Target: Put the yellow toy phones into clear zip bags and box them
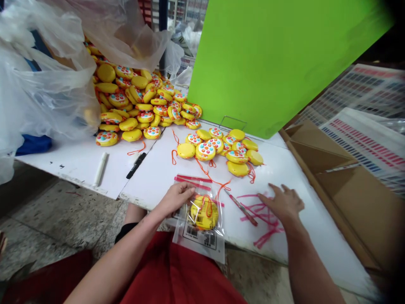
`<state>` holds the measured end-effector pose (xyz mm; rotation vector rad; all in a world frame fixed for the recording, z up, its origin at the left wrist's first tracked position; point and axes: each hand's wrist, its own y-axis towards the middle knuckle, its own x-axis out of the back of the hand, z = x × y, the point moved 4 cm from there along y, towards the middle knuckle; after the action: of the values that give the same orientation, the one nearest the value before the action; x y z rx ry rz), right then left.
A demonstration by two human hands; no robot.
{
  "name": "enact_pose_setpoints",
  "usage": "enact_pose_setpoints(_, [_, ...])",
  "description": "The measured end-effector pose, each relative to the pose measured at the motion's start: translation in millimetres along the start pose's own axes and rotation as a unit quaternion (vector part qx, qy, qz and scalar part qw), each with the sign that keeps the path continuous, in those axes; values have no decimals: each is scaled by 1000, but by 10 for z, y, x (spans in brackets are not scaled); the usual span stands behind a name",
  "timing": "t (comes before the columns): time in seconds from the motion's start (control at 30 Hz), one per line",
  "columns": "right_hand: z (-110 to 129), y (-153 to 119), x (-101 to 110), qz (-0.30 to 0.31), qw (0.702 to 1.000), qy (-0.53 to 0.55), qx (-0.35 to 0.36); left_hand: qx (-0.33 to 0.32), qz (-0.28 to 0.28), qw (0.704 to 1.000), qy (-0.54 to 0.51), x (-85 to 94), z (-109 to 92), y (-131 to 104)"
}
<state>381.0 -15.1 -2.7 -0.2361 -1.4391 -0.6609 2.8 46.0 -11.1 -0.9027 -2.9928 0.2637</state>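
Observation:
My left hand [179,198] pinches the top of a clear plastic bag [218,249] at the table's front edge. Inside the bag lies a round yellow toy [204,215] with an orange cord, and a printed label shows through. Pink strips run along the bag's top. Over to the right, my right hand [284,202] is open, fingers spread, above a loose heap of pink plastic strips [265,219]; whether it touches them I cannot tell. Between the bag and the strips lies a thin cutting tool [243,210] with a red handle.
Several yellow toys [207,151] with coloured dots and orange cords sit mid-table. A larger pile [139,101] spills from a plastic sack [53,93] at left. A black marker [136,166] and white stick [100,169] lie nearby. A green board [268,63] stands behind; a cardboard box [357,194] is right.

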Motion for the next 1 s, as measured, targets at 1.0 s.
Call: enact_pose_setpoints(1.0, [1357, -908, -49, 252, 778, 575, -31, 50, 13, 985, -162, 76, -51, -38])
